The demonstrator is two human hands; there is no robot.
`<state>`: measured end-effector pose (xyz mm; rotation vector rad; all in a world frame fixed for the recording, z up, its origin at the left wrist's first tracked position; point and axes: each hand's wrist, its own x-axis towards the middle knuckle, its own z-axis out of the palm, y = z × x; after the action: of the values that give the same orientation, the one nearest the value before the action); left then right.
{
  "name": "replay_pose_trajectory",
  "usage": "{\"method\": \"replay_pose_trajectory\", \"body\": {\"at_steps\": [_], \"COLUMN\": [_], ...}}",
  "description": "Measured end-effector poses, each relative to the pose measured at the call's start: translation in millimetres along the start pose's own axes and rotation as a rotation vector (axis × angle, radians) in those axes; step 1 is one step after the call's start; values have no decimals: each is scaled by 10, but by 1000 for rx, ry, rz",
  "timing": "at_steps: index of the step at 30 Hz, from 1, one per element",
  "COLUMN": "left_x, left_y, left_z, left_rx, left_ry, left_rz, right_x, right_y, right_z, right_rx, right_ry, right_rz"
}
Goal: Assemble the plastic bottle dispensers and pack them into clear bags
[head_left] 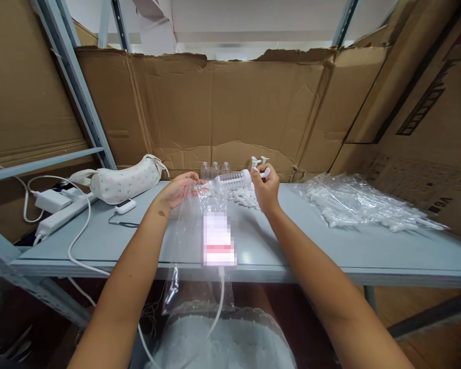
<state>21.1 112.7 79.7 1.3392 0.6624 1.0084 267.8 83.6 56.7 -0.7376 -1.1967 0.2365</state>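
Observation:
A clear plastic bag (182,236) hangs from my left hand (180,189), whose fingers are closed on its upper part. My right hand (267,187) grips the white plunger end of a clear syringe-like tube (232,180). The tube lies nearly level between my hands, its narrow tip at the bag's top beside my left fingers. Behind my right hand, white plunger-like pieces (255,161) stick up. Small white pieces (245,197) lie in a pile under the tube. Three small clear bottles (215,170) stand at the back.
A lit phone (218,238) with a white cable is at the table's front edge (330,274). At left are a patterned pouch (126,180), a power strip (61,220) and a small white device (125,206). A bag of white parts (364,202) lies right. Cardboard (230,107) walls the back.

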Motion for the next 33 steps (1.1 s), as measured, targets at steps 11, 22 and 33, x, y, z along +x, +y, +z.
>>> {"method": "replay_pose_trajectory", "body": {"at_steps": [11,22,33], "left_x": [13,-153,-62], "left_y": [-28,4,-186], "left_z": [15,277,415], "left_rx": [5,68,31], "left_ry": [-25,-149,-167], "left_rz": [-10,-62,-6], "right_x": [70,46,-104], "right_y": [65,78,-50], "right_z": [-38,6,99], "right_rx": [43,214,62], "right_ry": [-26,-266,-576], "right_rz": [68,418,282]}}
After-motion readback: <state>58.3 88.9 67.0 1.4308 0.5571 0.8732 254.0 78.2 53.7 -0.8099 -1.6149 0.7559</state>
